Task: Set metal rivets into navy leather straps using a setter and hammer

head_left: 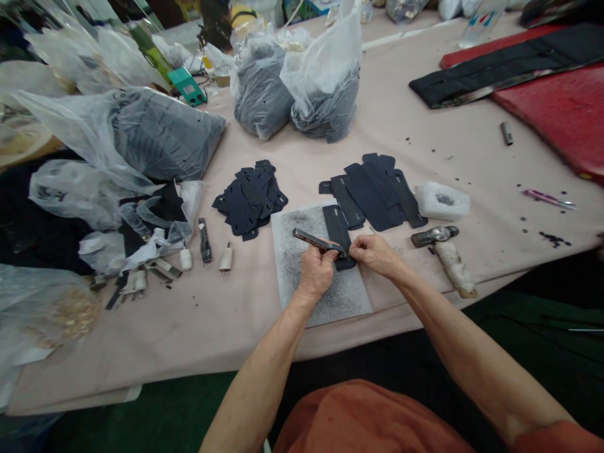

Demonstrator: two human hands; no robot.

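My left hand (317,270) is closed round a dark metal punch tool (311,239), which lies slantwise over a dark flat piece (336,226). That piece rests on a speckled white board (302,277). At its lower right edge is my right hand (372,253), fingers pinched together; what they hold, if anything, is too small to tell. Behind the board lie two heaps of similar dark pieces, a smaller one (250,198) on the left and a larger one (377,192) on the right. A hammer (436,236) with a wrapped handle lies right of my right hand.
A white block (442,201) sits behind the hammer. Metal tools, among them a dark punch (204,240), lie left of the board. Filled plastic bags (264,88) stand at the back. A pink pen (548,199) and red sheets (561,113) are on the right.
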